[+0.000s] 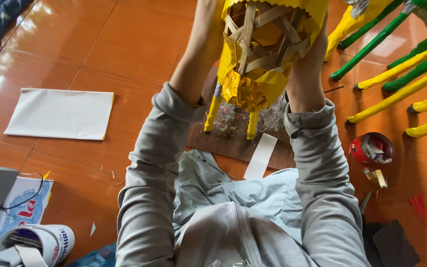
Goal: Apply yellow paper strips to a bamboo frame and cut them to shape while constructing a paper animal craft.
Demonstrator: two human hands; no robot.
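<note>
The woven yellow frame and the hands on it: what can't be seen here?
Head view:
- Left hand: fingers cut off by the top edge.
- Right hand: mostly hidden behind the woven frame.
- Frame's upper part: beyond the top edge.
- Red cup: contents too small to identify.

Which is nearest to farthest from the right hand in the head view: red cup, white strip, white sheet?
From the right hand:
1. White strip, just below, on the board's edge.
2. Red cup, on the floor to the right.
3. White sheet, far left.
</note>
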